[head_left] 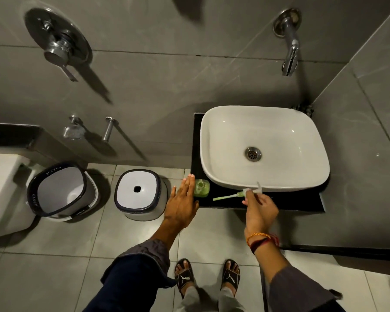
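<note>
A small green soap bottle (202,188) without its pump stands at the left front corner of the black counter (297,200). My left hand (181,202) hovers just left of it, fingers straight and together, palm down. My right hand (260,207) pinches the white pump head (252,190), whose greenish dip tube (225,197) points left over the counter toward the bottle. A white basin (225,131) sits behind both.
A chrome spout (289,52) juts from the wall above the basin. On the floor to the left stand a white bucket (61,191) and an upturned white stool (137,193), with a toilet (2,190) at the far left. My sandalled feet (208,278) stand below the counter.
</note>
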Demonstrator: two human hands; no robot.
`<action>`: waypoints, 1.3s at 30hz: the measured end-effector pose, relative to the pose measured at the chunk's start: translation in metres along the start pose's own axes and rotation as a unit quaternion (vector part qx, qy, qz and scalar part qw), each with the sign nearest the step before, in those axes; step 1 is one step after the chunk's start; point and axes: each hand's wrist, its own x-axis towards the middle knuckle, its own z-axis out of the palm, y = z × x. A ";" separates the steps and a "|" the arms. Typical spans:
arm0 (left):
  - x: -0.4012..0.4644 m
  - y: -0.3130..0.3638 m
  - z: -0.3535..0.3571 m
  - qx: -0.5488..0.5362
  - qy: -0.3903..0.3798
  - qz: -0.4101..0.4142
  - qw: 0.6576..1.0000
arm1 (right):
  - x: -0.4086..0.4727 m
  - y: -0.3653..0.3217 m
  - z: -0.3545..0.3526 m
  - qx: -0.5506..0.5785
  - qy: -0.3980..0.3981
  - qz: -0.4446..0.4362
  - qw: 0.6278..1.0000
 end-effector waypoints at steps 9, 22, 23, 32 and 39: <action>0.000 0.003 0.003 0.017 0.009 -0.014 1.000 | -0.033 -0.047 0.053 -0.111 -0.143 -0.296 0.938; 0.004 0.000 0.008 0.013 -0.005 -0.010 1.000 | -0.047 -0.009 0.079 -0.346 -0.300 -0.323 0.828; 0.004 -0.001 0.008 0.016 -0.004 -0.007 1.000 | -0.047 -0.008 0.079 -0.361 -0.299 -0.319 0.824; 0.004 -0.003 0.011 0.029 -0.008 -0.003 1.000 | -0.051 -0.013 0.088 -0.430 -0.296 -0.330 0.787; 0.005 -0.004 0.011 0.040 -0.006 -0.001 0.999 | -0.053 -0.017 0.097 -0.495 -0.226 -0.299 0.784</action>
